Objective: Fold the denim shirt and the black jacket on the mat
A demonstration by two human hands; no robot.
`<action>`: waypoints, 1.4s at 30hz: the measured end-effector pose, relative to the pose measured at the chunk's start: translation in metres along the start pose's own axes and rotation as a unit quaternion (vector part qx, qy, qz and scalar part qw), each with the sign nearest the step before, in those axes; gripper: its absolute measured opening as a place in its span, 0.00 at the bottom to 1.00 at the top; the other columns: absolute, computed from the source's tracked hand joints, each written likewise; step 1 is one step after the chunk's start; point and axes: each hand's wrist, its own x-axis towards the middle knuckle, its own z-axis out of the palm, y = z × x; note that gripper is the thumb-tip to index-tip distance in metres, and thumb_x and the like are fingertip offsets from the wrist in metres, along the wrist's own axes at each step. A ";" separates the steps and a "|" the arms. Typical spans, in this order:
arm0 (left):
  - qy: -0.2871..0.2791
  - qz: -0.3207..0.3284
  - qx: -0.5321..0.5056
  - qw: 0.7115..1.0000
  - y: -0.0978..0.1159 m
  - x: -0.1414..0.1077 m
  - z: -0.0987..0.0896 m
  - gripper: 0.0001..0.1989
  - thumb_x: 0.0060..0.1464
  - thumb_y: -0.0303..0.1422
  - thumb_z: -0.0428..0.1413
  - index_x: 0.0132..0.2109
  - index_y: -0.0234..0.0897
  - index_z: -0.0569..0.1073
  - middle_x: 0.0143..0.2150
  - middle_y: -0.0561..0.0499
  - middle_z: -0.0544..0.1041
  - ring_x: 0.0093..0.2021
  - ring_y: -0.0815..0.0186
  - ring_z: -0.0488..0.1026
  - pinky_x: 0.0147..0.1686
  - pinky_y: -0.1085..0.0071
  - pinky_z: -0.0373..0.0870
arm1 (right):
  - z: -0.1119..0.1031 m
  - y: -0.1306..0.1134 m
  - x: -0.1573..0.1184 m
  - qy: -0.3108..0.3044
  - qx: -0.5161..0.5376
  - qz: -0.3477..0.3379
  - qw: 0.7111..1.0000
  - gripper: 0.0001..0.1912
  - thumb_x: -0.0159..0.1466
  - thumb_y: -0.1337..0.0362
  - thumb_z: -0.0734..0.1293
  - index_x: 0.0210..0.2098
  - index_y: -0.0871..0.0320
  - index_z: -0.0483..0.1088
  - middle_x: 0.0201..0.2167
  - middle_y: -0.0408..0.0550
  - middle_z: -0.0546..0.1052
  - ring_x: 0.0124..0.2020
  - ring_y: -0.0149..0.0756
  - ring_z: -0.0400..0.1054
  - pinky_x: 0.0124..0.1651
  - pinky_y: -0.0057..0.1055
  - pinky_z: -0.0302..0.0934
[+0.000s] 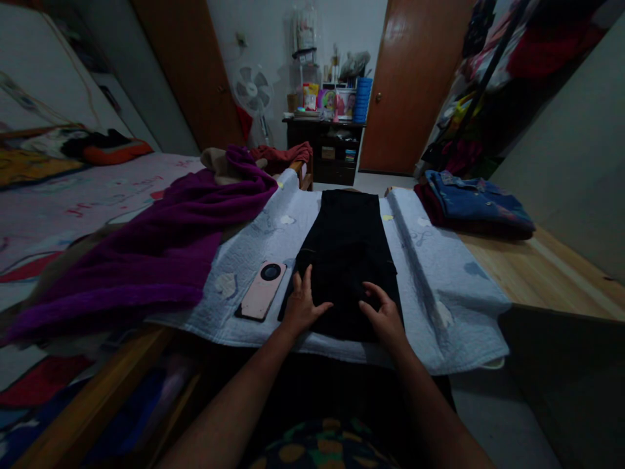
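Note:
A black garment, perhaps trousers, lies lengthwise on a pale quilted cloth in front of me. My left hand rests on its near left part with the fingers spread. On the near right part is my right hand, its fingers bent and the thumb apart from the forefinger. Neither hand shows a grip on the fabric. A pink phone, with a round black camera ring facing up, lies just left of my left hand.
Purple fabric drapes over the bed at left. Folded denim clothing sits atop dark red fabric on a wooden surface at right. Farther back stand a fan, a dark cabinet and a brown door.

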 end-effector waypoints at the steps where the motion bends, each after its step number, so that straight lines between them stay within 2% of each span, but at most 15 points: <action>1: -0.005 -0.004 0.003 1.000 0.000 0.000 0.000 0.54 0.42 0.40 0.66 0.68 0.42 0.40 0.61 0.35 0.53 0.61 0.44 0.61 0.51 0.53 0.67 | 0.001 -0.001 0.000 -0.013 -0.024 -0.021 0.999 0.21 0.56 0.59 0.66 0.50 0.54 0.68 0.43 0.48 0.71 0.47 0.42 0.66 0.53 0.41 0.60; 5: -0.016 -0.006 0.001 1.000 0.000 -0.001 -0.001 0.52 0.44 0.40 0.65 0.68 0.41 0.42 0.64 0.33 0.51 0.62 0.45 0.60 0.52 0.54 0.66 | 0.009 -0.004 -0.002 -0.030 -0.101 -0.103 0.989 0.21 0.56 0.64 0.66 0.50 0.52 0.68 0.43 0.49 0.67 0.47 0.42 0.65 0.54 0.42 0.61; 9: -0.029 0.003 -0.009 1.000 -0.002 -0.001 -0.002 0.49 0.45 0.40 0.64 0.67 0.44 0.45 0.65 0.35 0.50 0.63 0.47 0.59 0.52 0.56 0.66 | 0.017 -0.003 -0.006 -0.050 -0.156 -0.168 0.972 0.31 0.56 0.73 0.62 0.59 0.48 0.62 0.55 0.52 0.61 0.57 0.44 0.57 0.60 0.46 0.55; 12: -0.044 0.002 -0.003 0.999 -0.002 -0.001 -0.002 0.48 0.45 0.41 0.63 0.67 0.43 0.46 0.65 0.35 0.51 0.61 0.47 0.61 0.53 0.55 0.66 | 0.019 -0.002 -0.009 -0.078 -0.223 -0.219 0.947 0.35 0.53 0.79 0.59 0.56 0.45 0.66 0.65 0.46 0.51 0.65 0.47 0.45 0.63 0.51 0.47; 14: -0.053 -0.005 0.007 0.999 -0.002 -0.001 -0.003 0.48 0.46 0.41 0.63 0.68 0.43 0.45 0.65 0.35 0.51 0.60 0.47 0.62 0.53 0.55 0.66 | 0.020 -0.003 -0.010 -0.098 -0.265 -0.229 0.931 0.34 0.51 0.80 0.60 0.52 0.45 0.70 0.66 0.44 0.50 0.66 0.50 0.41 0.63 0.56 0.45; 20: -0.046 -0.025 0.025 0.998 0.000 0.000 -0.001 0.41 0.53 0.39 0.57 0.68 0.39 0.46 0.63 0.36 0.55 0.58 0.50 0.65 0.52 0.58 0.66 | 0.017 -0.006 -0.010 -0.122 -0.280 -0.216 0.928 0.22 0.52 0.77 0.61 0.39 0.50 0.76 0.65 0.48 0.54 0.66 0.51 0.43 0.62 0.57 0.43; 24: -0.019 -0.026 0.022 0.999 0.000 0.002 0.001 0.38 0.54 0.37 0.55 0.67 0.36 0.48 0.61 0.36 0.59 0.59 0.53 0.64 0.54 0.59 0.65 | 0.012 -0.011 -0.009 -0.142 -0.247 -0.193 0.939 0.12 0.53 0.72 0.63 0.34 0.53 0.73 0.62 0.50 0.59 0.64 0.48 0.49 0.63 0.56 0.43; 27: 0.003 -0.022 0.048 0.999 0.003 0.005 0.001 0.34 0.55 0.38 0.54 0.65 0.34 0.53 0.59 0.37 0.62 0.59 0.53 0.64 0.54 0.58 0.64 | 0.010 -0.015 -0.008 -0.133 -0.209 -0.172 0.953 0.07 0.56 0.69 0.63 0.33 0.55 0.70 0.57 0.53 0.65 0.62 0.47 0.54 0.62 0.53 0.47; 29: 0.023 -0.020 0.101 0.994 0.008 0.009 -0.001 0.28 0.56 0.39 0.54 0.62 0.33 0.60 0.61 0.36 0.61 0.60 0.50 0.62 0.56 0.54 0.62 | 0.010 -0.015 -0.005 -0.110 -0.176 -0.159 0.965 0.08 0.58 0.69 0.62 0.37 0.55 0.69 0.51 0.54 0.68 0.59 0.45 0.58 0.60 0.49 0.52; 32: 0.044 0.010 0.199 0.979 0.020 0.016 -0.006 0.21 0.56 0.37 0.55 0.55 0.34 0.68 0.67 0.35 0.54 0.64 0.45 0.54 0.60 0.44 0.52 | 0.011 -0.012 0.000 -0.074 -0.135 -0.144 0.978 0.21 0.57 0.69 0.62 0.51 0.55 0.63 0.50 0.52 0.69 0.53 0.42 0.64 0.57 0.44 0.58; 34: 0.043 0.061 0.234 0.969 0.027 0.022 -0.008 0.20 0.56 0.31 0.54 0.55 0.34 0.67 0.69 0.37 0.49 0.67 0.46 0.48 0.62 0.42 0.44 | 0.010 -0.009 0.004 -0.066 -0.127 -0.138 0.980 0.27 0.57 0.68 0.64 0.56 0.55 0.60 0.50 0.52 0.69 0.50 0.41 0.66 0.56 0.42 0.60; 35: 0.037 0.093 0.239 0.966 0.029 0.026 -0.008 0.21 0.56 0.27 0.52 0.57 0.34 0.66 0.70 0.37 0.48 0.68 0.48 0.46 0.63 0.43 0.42 | 0.010 -0.009 0.005 -0.067 -0.128 -0.136 0.980 0.26 0.57 0.68 0.64 0.55 0.55 0.61 0.49 0.52 0.70 0.49 0.41 0.67 0.55 0.41 0.61; 37: 0.009 0.158 0.223 0.962 0.033 0.033 -0.005 0.25 0.57 0.21 0.48 0.61 0.37 0.62 0.70 0.39 0.48 0.69 0.52 0.44 0.63 0.47 0.45 | 0.009 -0.009 0.007 -0.070 -0.133 -0.133 0.980 0.20 0.58 0.67 0.64 0.50 0.56 0.66 0.44 0.51 0.71 0.46 0.41 0.68 0.52 0.40 0.62; 39: -0.033 0.199 0.191 0.961 0.033 0.039 0.001 0.25 0.57 0.19 0.46 0.60 0.42 0.63 0.68 0.42 0.51 0.68 0.54 0.46 0.62 0.51 0.52 | 0.007 -0.010 0.007 -0.064 -0.130 -0.127 0.981 0.14 0.59 0.66 0.63 0.45 0.56 0.68 0.41 0.51 0.71 0.44 0.41 0.68 0.51 0.40 0.63; 42: -0.066 0.190 0.151 0.968 0.029 0.044 0.010 0.19 0.58 0.21 0.47 0.53 0.42 0.70 0.65 0.44 0.57 0.65 0.53 0.55 0.59 0.54 0.59 | 0.003 -0.010 0.007 -0.041 -0.101 -0.097 0.989 0.13 0.59 0.64 0.62 0.44 0.56 0.68 0.42 0.51 0.71 0.45 0.41 0.67 0.52 0.41 0.61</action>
